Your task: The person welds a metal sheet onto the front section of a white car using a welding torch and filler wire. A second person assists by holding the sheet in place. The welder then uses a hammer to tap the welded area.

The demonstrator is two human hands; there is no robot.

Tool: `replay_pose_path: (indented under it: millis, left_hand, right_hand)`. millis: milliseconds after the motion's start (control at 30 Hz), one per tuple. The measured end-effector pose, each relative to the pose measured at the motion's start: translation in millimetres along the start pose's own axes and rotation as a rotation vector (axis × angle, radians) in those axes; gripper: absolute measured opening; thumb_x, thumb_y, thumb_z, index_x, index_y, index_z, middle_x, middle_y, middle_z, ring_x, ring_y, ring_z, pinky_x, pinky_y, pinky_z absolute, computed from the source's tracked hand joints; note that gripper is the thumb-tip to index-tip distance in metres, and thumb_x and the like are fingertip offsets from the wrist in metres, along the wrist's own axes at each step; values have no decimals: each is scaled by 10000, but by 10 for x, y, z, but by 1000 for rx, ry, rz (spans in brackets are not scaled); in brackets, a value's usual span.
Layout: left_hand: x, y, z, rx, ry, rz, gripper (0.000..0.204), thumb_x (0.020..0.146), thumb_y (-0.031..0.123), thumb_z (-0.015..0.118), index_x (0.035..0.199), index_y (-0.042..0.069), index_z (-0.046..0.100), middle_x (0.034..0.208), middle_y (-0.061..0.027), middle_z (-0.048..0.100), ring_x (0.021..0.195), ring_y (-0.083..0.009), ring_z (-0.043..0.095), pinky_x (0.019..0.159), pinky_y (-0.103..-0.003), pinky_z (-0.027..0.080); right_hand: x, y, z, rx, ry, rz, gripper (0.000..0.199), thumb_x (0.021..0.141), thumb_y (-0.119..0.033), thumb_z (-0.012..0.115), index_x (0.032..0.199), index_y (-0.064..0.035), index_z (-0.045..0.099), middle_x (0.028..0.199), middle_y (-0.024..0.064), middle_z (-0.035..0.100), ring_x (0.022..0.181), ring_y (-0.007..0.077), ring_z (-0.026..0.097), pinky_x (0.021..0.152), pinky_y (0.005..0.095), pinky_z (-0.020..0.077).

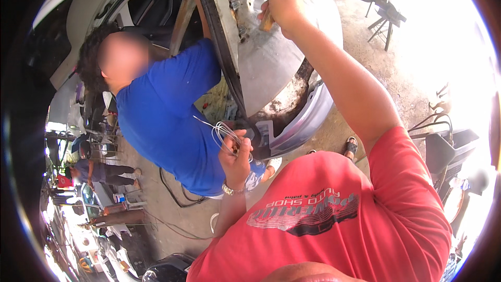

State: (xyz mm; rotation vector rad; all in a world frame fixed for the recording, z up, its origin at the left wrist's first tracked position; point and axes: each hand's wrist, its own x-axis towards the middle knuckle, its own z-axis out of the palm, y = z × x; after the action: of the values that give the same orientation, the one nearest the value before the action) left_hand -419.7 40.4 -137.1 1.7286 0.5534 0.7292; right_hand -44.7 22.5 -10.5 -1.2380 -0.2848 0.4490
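Observation:
My left hand (235, 159), with a metal band on its wrist, is closed around a loose coil of silvery wire (222, 131). One wire end sticks out toward a co-worker in a blue shirt (167, 115). Stretched out ahead, my right hand (289, 10) grips a wooden handle (266, 22) over the car's bare grey body panel (274, 62). The handle's far end runs up to the top edge, and any head on it is out of view. The co-worker leans into the car's door opening, with one arm reaching past the black-sealed frame (222, 52).
Below the panel curves a silver bumper or lower body piece (308, 120). Cables (180, 230) trail over the concrete floor. A small dark stand (386, 21) is at the far right, and a grey bin-like container (451, 149) is nearer. Another person (102, 171) stands at the left among workshop clutter.

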Motion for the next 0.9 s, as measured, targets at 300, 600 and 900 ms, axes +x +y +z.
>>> replay_pose_path:
  millis: [300, 600, 900]
  left_hand:
    - [-1, 4, 28, 14, -4, 8, 238, 1031, 116, 705, 1232, -10, 677, 821, 5, 653, 706, -50, 573, 611, -227, 420]
    - [-16, 43, 62, 7, -17, -15, 204, 1036, 74, 673, 1210, -31, 678, 806, -4, 668, 723, -63, 600, 637, -233, 426]
    - [-76, 28, 46, -38, 16, -43, 203, 1035, 91, 685, 1207, -18, 678, 811, 1, 668, 725, -69, 604, 640, -246, 428]
  right_hand:
    - [24, -11, -57, -71, -183, 60, 314, 1025, -151, 486, 1185, 109, 557, 927, 215, 719, 696, 328, 749, 629, 458, 595]
    - [247, -105, -84, -16, -115, 14, 375, 1051, -198, 512, 1283, 95, 541, 925, 192, 718, 726, 317, 755, 659, 452, 607]
    - [296, -183, -18, 36, -37, -41, 384, 1058, -203, 506, 1289, 103, 521, 915, 203, 721, 692, 337, 758, 643, 456, 614]
